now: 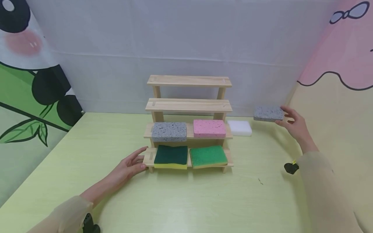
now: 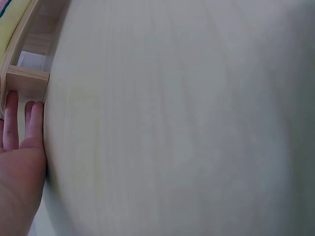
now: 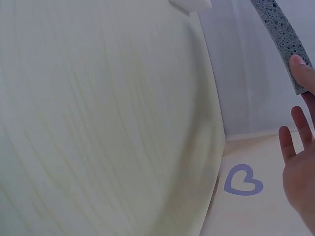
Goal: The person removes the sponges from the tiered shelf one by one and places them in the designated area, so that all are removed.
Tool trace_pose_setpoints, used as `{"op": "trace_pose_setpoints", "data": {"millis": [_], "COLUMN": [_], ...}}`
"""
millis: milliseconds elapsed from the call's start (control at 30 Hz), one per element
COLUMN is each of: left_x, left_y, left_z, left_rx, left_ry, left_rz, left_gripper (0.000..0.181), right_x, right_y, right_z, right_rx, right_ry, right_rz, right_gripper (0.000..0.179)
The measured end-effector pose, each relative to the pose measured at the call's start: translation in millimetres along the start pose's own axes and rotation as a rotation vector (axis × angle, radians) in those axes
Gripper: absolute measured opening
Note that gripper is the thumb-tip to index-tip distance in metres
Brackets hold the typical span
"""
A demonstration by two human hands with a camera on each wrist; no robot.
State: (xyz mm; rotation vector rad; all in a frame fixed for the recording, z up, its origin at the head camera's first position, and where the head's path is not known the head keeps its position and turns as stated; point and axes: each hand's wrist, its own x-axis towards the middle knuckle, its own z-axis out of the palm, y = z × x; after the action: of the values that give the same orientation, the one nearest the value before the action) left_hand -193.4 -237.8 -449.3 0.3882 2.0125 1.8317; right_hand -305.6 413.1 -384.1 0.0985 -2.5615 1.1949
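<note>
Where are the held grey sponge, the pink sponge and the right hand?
Held grey sponge (image 1: 266, 112): head view, top face.
Pink sponge (image 1: 209, 127): head view, top face.
Right hand (image 1: 297, 126): head view, middle of the hand.

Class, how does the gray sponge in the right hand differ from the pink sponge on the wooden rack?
Colour: the gray sponge is gray, while the pink sponge is pink.
Support: the gray sponge is pinched by the right hand, whereas the pink sponge lies on the second-lowest step of the wooden rack, untouched by either hand.
Shared: both are rectangular blocks with pitted surfaces.
</note>
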Motion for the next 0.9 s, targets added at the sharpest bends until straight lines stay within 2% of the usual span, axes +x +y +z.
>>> {"op": "trace_pose_setpoints", "data": {"millis": [167, 533, 800, 900], "left_x": [1.1, 0.3, -0.6, -0.7], "left_y": [-0.9, 1.7, 3.0, 2.8], "left_z": [-0.4, 0.6, 0.5, 0.6], "left_rx": [-0.011, 0.002, 0.001, -0.003], "left_ry": [0.0, 0.004, 0.006, 0.004], "left_rz": [0.005, 0.0, -0.008, -0.011], "left_gripper": [0.07, 0.07, 0.07, 0.07], "right_x": [-0.6, -6.7, -5.6, -4.1], "right_y": [8.8, 22.6, 34.6, 34.9], "right_z": [1.5, -1.3, 0.1, 1.0], "right_rx": [-0.013, -0.05, -0.076, -0.096], "right_ry": [-0.02, -0.144, -0.278, -0.317], "right_rz": [0.005, 0.048, 0.005, 0.013], "right_gripper": [0.067, 0.069, 0.068, 0.069]}}
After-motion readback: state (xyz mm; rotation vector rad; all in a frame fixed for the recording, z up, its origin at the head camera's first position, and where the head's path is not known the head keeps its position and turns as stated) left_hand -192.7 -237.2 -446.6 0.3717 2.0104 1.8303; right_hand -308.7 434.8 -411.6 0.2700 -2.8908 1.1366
